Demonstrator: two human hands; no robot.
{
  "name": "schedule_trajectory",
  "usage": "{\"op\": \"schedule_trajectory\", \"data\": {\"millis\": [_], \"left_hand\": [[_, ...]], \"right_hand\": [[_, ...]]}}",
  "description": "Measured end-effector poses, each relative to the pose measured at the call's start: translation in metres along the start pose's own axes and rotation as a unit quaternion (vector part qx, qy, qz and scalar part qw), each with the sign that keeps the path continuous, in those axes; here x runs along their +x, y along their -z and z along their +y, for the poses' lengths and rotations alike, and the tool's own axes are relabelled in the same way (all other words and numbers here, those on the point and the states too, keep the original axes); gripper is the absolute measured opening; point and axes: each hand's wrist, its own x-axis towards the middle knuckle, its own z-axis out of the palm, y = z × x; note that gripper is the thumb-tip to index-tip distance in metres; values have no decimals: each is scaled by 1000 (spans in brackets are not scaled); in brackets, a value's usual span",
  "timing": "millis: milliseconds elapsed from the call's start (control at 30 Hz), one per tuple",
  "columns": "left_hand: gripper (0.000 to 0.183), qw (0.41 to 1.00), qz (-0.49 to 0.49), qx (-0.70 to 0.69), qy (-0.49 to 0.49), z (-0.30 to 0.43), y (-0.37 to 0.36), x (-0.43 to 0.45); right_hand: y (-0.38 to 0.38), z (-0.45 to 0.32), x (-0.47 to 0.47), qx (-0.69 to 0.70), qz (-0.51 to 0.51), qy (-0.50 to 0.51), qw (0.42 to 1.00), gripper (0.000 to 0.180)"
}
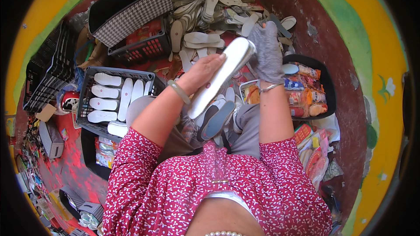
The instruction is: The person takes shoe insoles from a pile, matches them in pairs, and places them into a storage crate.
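A stack of white shoe insoles [219, 78] is tilted in front of my chest. My bare left hand [207, 68] grips its left side, thumb on top. My right hand [266, 52], in a grey knitted glove, is at the stack's upper right end; its fingers are partly hidden, so its hold on the stack is unclear. Below, between my legs, lie dark and blue-grey insoles [219, 119] with white ones. At the left, a black plastic crate [118, 69] holds rows of white insoles [125, 100].
A large heap of loose insoles [210, 6] lies ahead against the wall. A houndstooth fabric bin [137, 18] rests on a second crate [141, 47]. At the right, a black bin [333, 95] holds packaged insoles. Folded black crates [49, 68] stand far left.
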Motion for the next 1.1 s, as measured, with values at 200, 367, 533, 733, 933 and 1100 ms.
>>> {"op": "schedule_trajectory", "data": {"millis": [200,367,533,733,933,1100], "left_hand": [[37,987,37,-118,107,-1,-13,-1],[33,970,117,-206,60,-13,-4,12],[35,950,211,-231,21,-27,31,32],[39,940,313,-133,16,-13,64,27],[40,929,204,-309,25,-19,45,24],[38,952,242,-102,-155,-68,8,39]], "right_hand": [[-9,50,-7,-679,-35,287,674,39],[3,82,-3,-740,-85,347,570,32],[-43,96,-31,-728,-183,233,619,29],[-89,93,-92,-820,-264,265,434,30],[-86,88,-95,-794,-214,224,523,32],[-36,107,-61,-420,-40,179,889,20]]}}
